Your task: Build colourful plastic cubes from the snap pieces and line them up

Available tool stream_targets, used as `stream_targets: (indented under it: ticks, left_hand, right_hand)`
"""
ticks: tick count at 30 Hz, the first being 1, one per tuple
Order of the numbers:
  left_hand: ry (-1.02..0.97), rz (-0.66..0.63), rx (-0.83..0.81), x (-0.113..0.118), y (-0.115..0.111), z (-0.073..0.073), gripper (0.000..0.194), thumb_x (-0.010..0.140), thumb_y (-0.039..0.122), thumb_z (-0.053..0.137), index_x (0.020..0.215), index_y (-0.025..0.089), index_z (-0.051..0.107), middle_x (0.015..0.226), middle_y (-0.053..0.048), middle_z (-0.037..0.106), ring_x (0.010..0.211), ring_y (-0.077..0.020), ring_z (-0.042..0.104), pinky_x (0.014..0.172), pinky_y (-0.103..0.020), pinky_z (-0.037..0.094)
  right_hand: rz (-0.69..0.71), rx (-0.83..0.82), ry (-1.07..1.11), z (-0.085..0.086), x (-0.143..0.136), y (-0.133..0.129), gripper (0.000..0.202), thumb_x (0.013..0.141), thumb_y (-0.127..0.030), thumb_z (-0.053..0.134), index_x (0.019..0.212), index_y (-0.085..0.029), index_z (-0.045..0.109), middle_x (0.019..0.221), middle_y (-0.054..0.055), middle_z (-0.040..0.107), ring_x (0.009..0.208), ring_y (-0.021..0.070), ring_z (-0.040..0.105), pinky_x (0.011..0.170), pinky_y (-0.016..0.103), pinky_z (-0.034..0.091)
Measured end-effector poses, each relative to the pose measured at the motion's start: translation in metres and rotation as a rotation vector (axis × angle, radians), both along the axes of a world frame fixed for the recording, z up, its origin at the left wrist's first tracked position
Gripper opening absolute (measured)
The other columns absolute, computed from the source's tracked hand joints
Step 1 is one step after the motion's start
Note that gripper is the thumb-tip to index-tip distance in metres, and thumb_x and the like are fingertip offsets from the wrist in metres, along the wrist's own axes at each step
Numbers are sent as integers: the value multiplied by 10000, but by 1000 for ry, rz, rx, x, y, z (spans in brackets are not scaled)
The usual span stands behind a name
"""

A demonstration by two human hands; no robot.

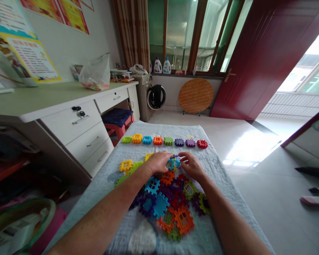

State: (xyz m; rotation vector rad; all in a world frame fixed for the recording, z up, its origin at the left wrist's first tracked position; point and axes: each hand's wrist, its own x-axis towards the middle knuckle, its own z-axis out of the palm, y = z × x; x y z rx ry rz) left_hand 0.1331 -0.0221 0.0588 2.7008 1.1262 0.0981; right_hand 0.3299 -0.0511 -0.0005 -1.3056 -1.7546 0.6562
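On a table covered with a pale blue cloth (218, 166) lies a heap of coloured plastic interlocking squares (172, 205). My left hand (158, 162) and my right hand (192, 165) meet above the far end of the heap, both gripping a small cluster of joined blue and purple squares (173, 163). Beyond my hands a straight row of single squares (164, 141) runs across the cloth, green, yellow, blue, orange, green, purple, purple and red. A yellow square (126, 165) and green ones lie left of my left hand.
A white desk with drawers (77, 124) stands to the left, a plastic bag (94, 74) on its top and a red stool (118, 122) beneath. Ahead are a washing machine (151, 95), a round wooden board (196, 95) and a dark red door (263, 60). Tiled floor lies right.
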Motion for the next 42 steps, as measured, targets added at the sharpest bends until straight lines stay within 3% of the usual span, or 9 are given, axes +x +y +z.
stream_targets:
  ticks: [12,19,23,28,32,36,42]
  left_hand:
    - [140,39,55,11,1,4,319,623,266,657,938,219,626,984,-77,652,929,-266,608,817,-351,478]
    - [134,10,75,13,3,2,337,602,300,668,922,202,628,967,-96,642,907,-284,602,788,-372,480]
    - [43,12,105,1,9,3,407,592,327,678,977,207,621,973,-83,638,916,-274,594,839,-363,453]
    - [-92,89,200,-45,53,17,458,607,289,644,1056,208,597,1044,-70,623,964,-258,578,880,-333,425]
    - [2,192,226,-75,104,27,467,591,273,638,1050,193,605,1068,-71,626,1000,-265,565,892,-321,416]
    - [128,216,161,-79,137,26,515,561,251,654,1070,196,599,1131,-66,615,1043,-268,543,903,-308,411]
    - [186,224,98,-76,155,17,517,547,216,654,1061,189,610,1122,-71,627,1036,-268,546,872,-304,429]
  right_hand:
    - [-190,21,47,3,27,7,297,720,-203,510,1003,-200,601,998,57,637,740,136,596,641,294,517]
    - [-199,-37,17,-3,29,8,290,720,-205,518,999,-201,599,991,61,646,728,145,604,654,307,514]
    - [-214,-48,34,-8,33,10,277,734,-229,527,1000,-208,600,973,60,655,708,152,610,653,322,516]
    - [-209,-73,30,-11,34,9,279,730,-242,530,998,-207,600,793,30,659,637,152,601,593,296,488]
    - [-204,-113,28,-8,33,6,283,723,-241,523,992,-188,594,689,7,626,574,141,565,535,269,449]
    - [-198,-122,39,-8,32,6,284,713,-235,522,984,-184,589,727,13,630,587,137,559,553,269,457]
    - [-194,-121,44,-9,33,8,272,710,-228,523,972,-192,590,758,20,633,618,145,573,584,281,472]
